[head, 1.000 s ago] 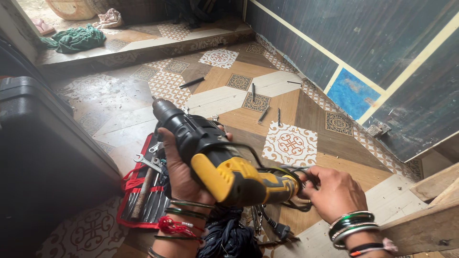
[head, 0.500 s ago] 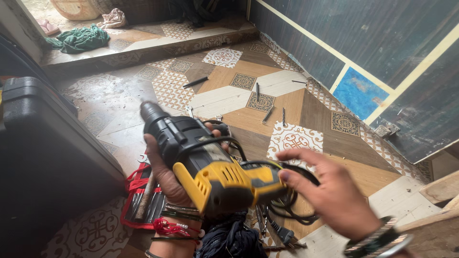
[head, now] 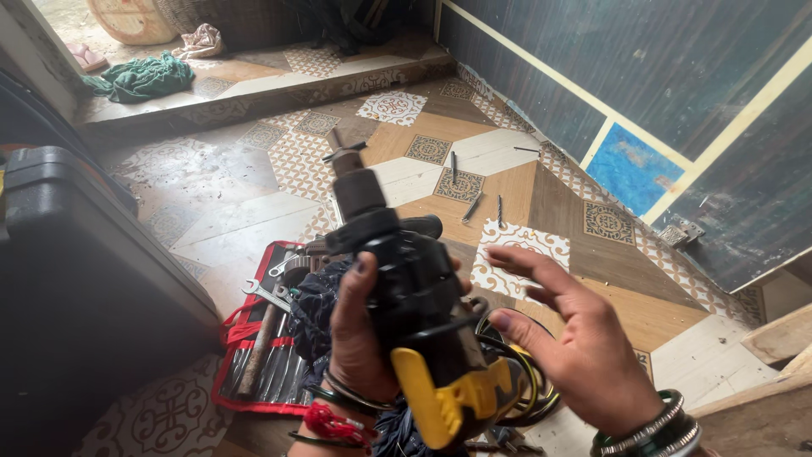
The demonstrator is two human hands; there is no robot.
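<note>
A black and yellow power drill (head: 414,296) points away from me, its chuck up and forward. My left hand (head: 359,334) grips the drill's body from the left side. My right hand (head: 575,347) hovers just right of the drill with fingers spread, holding nothing. The drill's black cord (head: 516,372) loops below and between my hands. Bangles circle both wrists.
A red tool roll (head: 262,347) with wrenches and screwdrivers lies on the patterned floor at the left. A large black case (head: 85,279) stands at the far left. Loose drill bits (head: 474,203) lie ahead. A dark panel wall (head: 677,93) runs along the right; wooden planks (head: 782,338) lie lower right.
The drill has turned from pointing left to pointing forward and upright. My right hand let go of the cord and opened beside the drill.
</note>
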